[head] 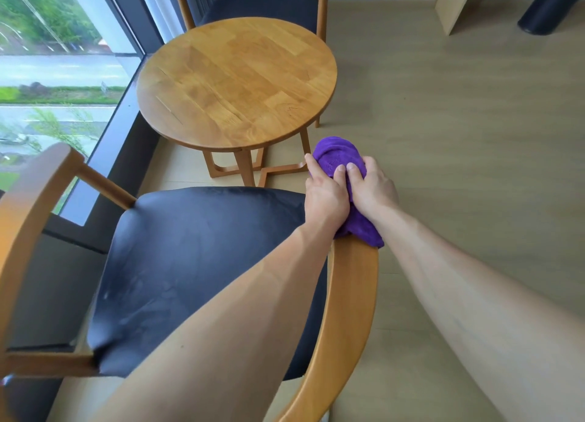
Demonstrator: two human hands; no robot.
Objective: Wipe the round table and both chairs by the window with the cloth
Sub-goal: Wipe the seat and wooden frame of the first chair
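Observation:
A purple cloth (pixel 335 155) is wrapped over the front end of the near chair's right wooden armrest (pixel 351 282). My left hand (pixel 326 196) and my right hand (pixel 373 187) both grip the cloth, side by side, thumbs on top. The near chair has a dark seat (pixel 190 263) and a left armrest (pixel 34 193). Beyond it stands the round wooden table (pixel 237 82), bare. The far chair (pixel 262 6) with a dark seat sits behind the table.
A large window (pixel 53 73) with a dark frame runs along the left. A black cylindrical bin (pixel 550 6) and a light wooden panel (pixel 452 3) stand at the far right. Pale wood floor (pixel 443 120) lies to the right.

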